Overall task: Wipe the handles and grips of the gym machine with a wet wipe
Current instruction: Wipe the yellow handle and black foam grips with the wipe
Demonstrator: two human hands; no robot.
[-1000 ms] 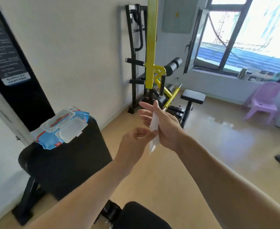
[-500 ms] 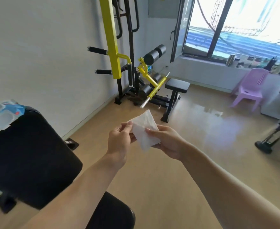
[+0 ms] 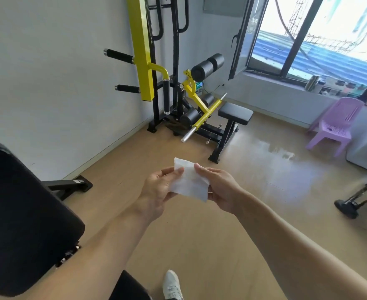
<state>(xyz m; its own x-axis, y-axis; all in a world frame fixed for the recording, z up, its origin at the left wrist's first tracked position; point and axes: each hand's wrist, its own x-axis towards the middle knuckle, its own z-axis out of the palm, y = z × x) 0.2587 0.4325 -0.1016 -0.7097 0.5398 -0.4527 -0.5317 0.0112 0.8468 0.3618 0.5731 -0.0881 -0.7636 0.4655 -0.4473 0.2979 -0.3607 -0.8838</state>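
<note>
Wipe pack gone from view; black pad (image 3: 22, 213) left, gym machine (image 3: 154, 68) ahead. Both hands' fingers (image 3: 178, 171) pinch white, half-unfolded wet wipe (image 3: 190, 182).

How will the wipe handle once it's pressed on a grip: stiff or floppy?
Probably floppy: the wipe creases and sags between the left hand and right hand, both pinching its edges. Likely very light, since fingertips alone carry it. It looks thin, so it should wrap a round grip easily, though it may bunch.

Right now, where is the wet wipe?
In the head view the wet wipe sits near the centre, held up between the left hand and right hand, above the wooden floor and well short of the yellow gym machine.
</note>
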